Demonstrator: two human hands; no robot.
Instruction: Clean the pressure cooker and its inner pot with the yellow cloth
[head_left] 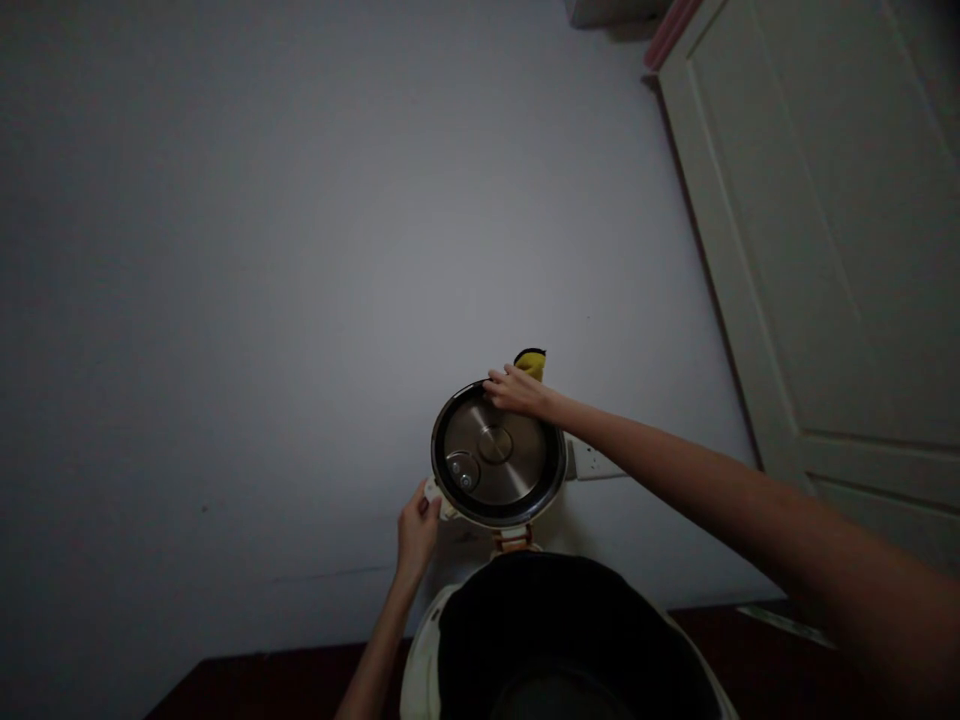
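A white rice cooker stands open right below me, its dark inner pot showing. Its round lid is raised upright, the shiny metal inner plate facing me. My left hand grips the lid's lower left rim, fingers closed on it. My right hand reaches over the lid's top edge and holds a yellow and black sponge against the rim.
A plain grey wall fills the background. A white door stands at the right. A white power strip shows behind the lid. The cooker rests on a dark wooden surface.
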